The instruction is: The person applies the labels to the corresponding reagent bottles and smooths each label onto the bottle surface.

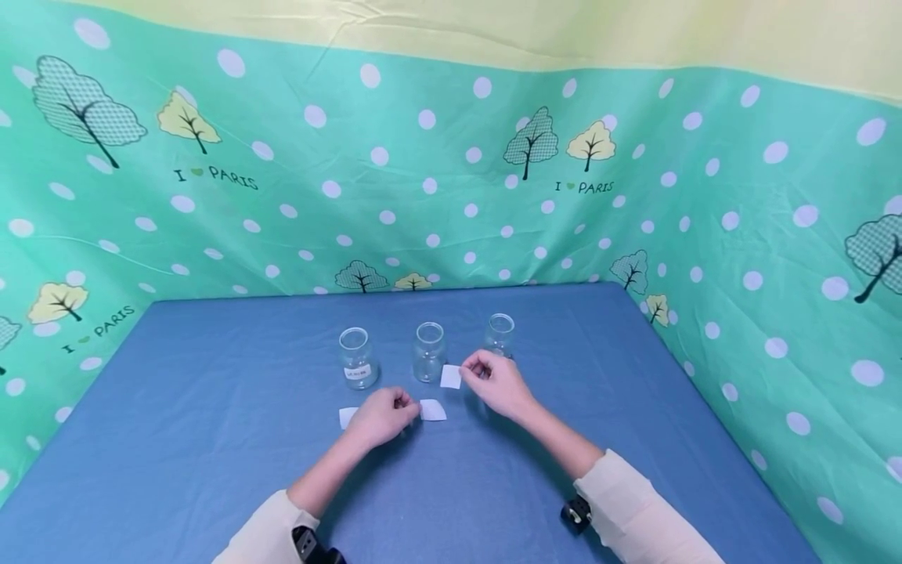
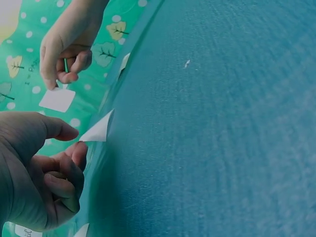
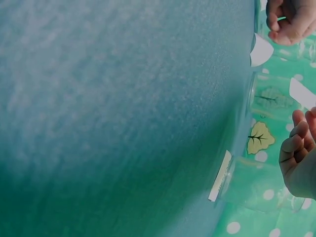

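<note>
Three clear glass jars stand in a row: the left jar (image 1: 360, 376) has a white label with dark writing, the middle jar (image 1: 428, 362) is bare glass, and the right jar (image 1: 501, 329) is partly hidden. My right hand (image 1: 499, 385) pinches a square white label (image 1: 451, 377) by its edge, close beside the middle jar. My left hand (image 1: 384, 417) is low over the cloth, its thumb and index finger at the corner of a second white label (image 2: 100, 129), which curls up from the table. Another white label (image 1: 348, 417) lies partly behind the left hand.
A blue cloth (image 1: 211, 423) covers the table. Behind and to the right hangs a green dotted curtain (image 1: 395, 172) with tree prints. In the right wrist view a white strip (image 3: 220, 176) lies by a jar's base.
</note>
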Motion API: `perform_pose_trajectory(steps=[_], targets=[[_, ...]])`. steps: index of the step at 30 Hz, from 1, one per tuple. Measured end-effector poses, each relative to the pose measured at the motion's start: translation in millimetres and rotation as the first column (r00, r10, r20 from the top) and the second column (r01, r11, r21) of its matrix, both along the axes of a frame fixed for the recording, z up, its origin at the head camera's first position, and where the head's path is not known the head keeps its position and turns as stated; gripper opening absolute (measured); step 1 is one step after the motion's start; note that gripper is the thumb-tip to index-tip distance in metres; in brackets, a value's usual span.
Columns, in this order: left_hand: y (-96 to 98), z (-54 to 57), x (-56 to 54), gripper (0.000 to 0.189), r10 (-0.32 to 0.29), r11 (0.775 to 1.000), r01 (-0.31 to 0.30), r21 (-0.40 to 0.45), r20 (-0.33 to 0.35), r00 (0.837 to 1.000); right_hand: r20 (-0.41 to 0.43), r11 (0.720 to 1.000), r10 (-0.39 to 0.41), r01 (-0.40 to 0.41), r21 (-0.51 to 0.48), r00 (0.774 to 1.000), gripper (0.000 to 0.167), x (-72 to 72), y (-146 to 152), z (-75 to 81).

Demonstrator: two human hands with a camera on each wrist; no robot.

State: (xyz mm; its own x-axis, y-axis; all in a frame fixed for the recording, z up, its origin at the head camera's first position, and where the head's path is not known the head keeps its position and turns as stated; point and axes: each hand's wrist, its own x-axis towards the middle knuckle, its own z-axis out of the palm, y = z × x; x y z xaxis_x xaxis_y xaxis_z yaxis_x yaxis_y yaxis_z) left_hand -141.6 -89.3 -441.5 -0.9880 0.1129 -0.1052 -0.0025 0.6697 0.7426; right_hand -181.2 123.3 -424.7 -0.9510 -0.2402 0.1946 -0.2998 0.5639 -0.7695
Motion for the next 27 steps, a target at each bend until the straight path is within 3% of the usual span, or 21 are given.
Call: perform_pose_trajectory(steps=[15, 27], targets=[[8.2, 5.9, -7.5, 0.010, 0.065, 0.987, -0.045, 0.154, -0.128, 0.990, -0.008, 0.999, 0.029, -0.030, -0.019, 1.000, 0.004, -0.9, -5, -4.7], [17.5, 9.1, -9.2, 0.010, 0.091, 0.955, -0.046, 0.293, -0.145, 0.985, -0.064, 0.999, 0.042, -0.043, -0.012, 0.997, 0.005, 2.7, -11, -4.0]])
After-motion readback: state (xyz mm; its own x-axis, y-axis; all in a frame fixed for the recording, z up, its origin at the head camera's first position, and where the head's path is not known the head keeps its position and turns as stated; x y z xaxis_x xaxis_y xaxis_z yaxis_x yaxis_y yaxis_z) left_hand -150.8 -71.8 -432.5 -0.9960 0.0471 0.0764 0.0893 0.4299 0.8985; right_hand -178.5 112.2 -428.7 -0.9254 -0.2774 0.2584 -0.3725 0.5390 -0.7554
